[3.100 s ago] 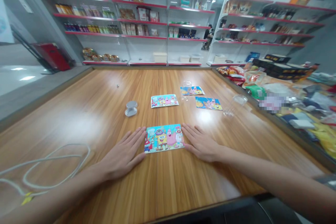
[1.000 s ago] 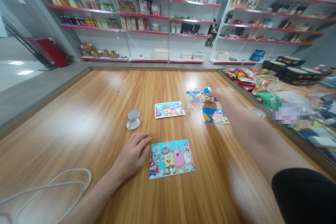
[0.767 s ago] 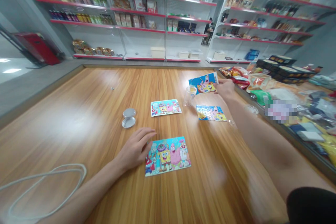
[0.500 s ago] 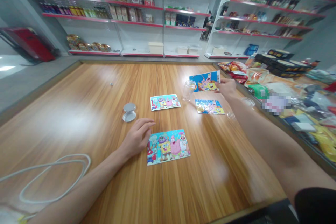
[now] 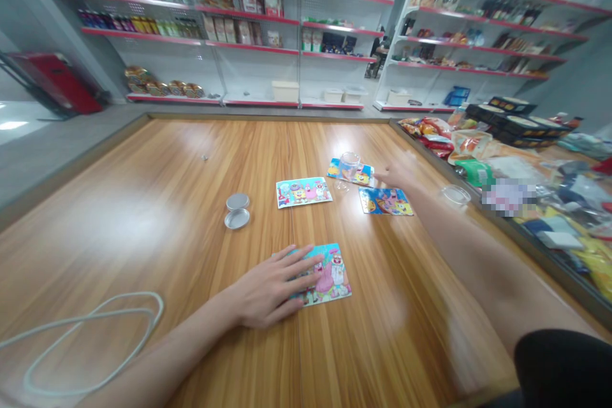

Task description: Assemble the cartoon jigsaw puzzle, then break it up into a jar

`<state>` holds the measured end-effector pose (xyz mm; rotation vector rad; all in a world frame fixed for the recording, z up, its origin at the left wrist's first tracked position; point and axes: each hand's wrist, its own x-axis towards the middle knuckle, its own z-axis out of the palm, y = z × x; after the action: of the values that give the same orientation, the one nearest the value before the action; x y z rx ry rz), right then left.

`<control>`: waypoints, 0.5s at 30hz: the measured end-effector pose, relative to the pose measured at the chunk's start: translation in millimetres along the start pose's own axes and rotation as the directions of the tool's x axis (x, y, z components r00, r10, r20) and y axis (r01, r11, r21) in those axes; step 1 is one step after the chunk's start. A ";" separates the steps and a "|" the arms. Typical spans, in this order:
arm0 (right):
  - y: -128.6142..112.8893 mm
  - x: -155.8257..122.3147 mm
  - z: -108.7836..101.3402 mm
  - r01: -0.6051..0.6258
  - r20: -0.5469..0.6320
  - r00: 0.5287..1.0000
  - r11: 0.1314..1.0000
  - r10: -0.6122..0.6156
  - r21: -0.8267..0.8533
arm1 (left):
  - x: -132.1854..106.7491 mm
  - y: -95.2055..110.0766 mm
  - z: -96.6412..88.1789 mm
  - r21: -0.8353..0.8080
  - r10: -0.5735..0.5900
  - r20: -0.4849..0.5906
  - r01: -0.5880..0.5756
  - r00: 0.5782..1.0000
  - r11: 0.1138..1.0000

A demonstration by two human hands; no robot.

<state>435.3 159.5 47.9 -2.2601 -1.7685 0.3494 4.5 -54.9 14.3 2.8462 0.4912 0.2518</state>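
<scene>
L hand (image 5: pixel 268 290): palm-down over left part of near cartoon picture (image 5: pixel 331 277); fingers spread, gaps btwn, pointing right, thumb apart. Pressing or only resting: cannot tell.

R hand (image 5: pixel 394 176): blurred, arm stretched fwd, fingertips at right end of far blue picture (image 5: pixel 366 174). Pinching or merely touching: cannot tell.

Near cartoon picture: qty 1, flat on wood-grain table (image 5: pixel 182 217), nearest of 4 to wearer; right part exposed (pink figure & white-clad neighbour, rest mostly under fingers).

Far blue picture: qty 1, farthest of 4; partly seen thru clear jar (image 5: pixel 350 167). Flat or slightly raised: cannot tell.

2nd blue picture (image 5: pixel 386 202): flat, just nearer to wearer than R hand.

Pale-bordered picture (image 5: pixel 305 192): flat, similar design to near cartoon picture, beyond L hand, left of jar.

Silver discs (image 5: pixel 238 218): 2 pcs, round, edge to edge, left of pale-bordered picture.

White cable (image 5: pixel 93 316): looped, left side, by L forearm.

Clear round container (image 5: pixel 454 196): right of R forearm, near table edge.

Pkgd goods (image 5: pixel 471 143): heaped along right side.

Shelving (image 5: pixel 255 70): at back, red-edged, w/ bottles, boxes, etc.
</scene>
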 end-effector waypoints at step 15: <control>29.3 -16.0 7.1 0.447 0.358 0.863 0.868 -0.356 -0.216 | 10.3 31.5 9.1 -0.092 0.099 0.064 -0.093 0.993 0.991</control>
<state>455.8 137.5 31.8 -2.0052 -2.5534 0.3895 25.7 -82.1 15.3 2.7846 0.3222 0.1884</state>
